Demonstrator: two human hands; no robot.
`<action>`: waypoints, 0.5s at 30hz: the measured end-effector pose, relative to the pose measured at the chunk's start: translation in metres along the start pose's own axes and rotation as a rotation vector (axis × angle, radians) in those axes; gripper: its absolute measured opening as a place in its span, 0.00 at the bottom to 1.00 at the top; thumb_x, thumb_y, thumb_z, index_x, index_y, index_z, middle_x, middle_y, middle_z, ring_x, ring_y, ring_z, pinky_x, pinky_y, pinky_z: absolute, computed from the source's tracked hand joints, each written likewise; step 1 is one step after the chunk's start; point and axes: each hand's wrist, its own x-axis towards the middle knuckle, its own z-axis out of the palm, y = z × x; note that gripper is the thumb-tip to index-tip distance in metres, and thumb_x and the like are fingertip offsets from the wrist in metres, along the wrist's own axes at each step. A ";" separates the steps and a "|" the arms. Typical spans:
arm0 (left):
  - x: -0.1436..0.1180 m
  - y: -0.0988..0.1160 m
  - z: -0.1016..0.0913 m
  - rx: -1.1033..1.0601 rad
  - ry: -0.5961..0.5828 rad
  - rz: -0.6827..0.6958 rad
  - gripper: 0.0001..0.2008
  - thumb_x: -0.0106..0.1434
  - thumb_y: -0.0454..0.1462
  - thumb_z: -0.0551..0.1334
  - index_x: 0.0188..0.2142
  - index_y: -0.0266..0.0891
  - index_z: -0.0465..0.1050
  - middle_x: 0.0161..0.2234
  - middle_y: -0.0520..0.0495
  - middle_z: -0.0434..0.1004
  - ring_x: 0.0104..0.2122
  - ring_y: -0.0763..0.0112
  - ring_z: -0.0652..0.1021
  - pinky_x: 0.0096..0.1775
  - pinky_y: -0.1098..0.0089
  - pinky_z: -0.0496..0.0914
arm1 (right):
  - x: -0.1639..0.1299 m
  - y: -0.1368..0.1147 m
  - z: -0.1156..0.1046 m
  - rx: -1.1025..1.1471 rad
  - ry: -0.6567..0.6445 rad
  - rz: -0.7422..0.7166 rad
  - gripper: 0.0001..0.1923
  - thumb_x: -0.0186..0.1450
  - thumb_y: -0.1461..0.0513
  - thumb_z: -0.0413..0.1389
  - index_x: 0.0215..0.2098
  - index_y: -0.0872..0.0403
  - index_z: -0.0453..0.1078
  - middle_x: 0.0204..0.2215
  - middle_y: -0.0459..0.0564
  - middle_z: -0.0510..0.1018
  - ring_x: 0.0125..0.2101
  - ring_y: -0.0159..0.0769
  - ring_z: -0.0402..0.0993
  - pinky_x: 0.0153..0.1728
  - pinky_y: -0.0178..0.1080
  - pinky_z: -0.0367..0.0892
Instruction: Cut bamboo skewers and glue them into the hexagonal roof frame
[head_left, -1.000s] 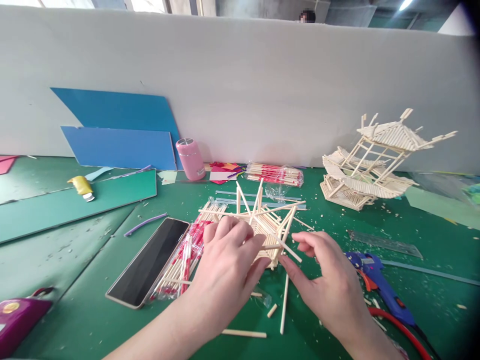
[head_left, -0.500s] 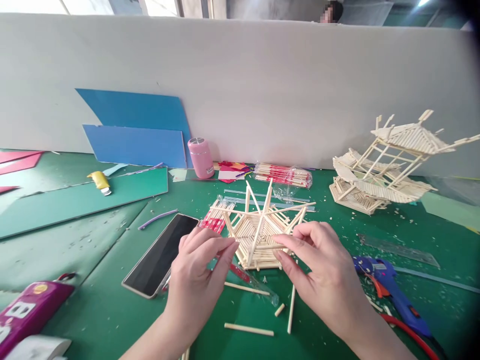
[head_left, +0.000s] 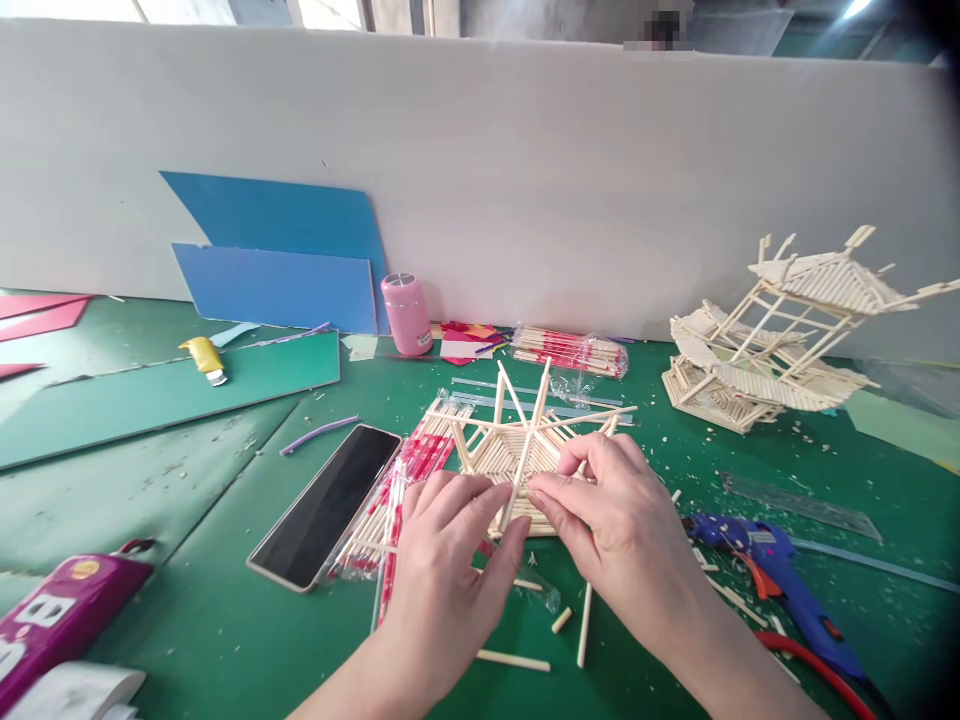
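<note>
Gripping the stick frame (head_left: 517,455) at mid-table: left hand (head_left: 442,560), right hand (head_left: 615,520).
Both hands pinch its near edge. No legible writing. Phone (head_left: 326,505) close left; glue gun (head_left: 772,565) close right.

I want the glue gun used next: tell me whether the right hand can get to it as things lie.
Probably yes. The blue glue gun lies on the mat just right of the right hand, with only loose sticks and chips between them. The hand is now on the stick frame, though.
</note>
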 end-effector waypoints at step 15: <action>0.001 0.001 0.000 0.031 0.001 0.035 0.06 0.57 0.30 0.60 0.35 0.38 0.71 0.29 0.46 0.74 0.30 0.65 0.71 0.32 0.63 0.66 | 0.000 -0.001 0.003 -0.013 0.010 0.026 0.11 0.64 0.64 0.50 0.25 0.54 0.70 0.28 0.49 0.67 0.31 0.36 0.59 0.31 0.40 0.60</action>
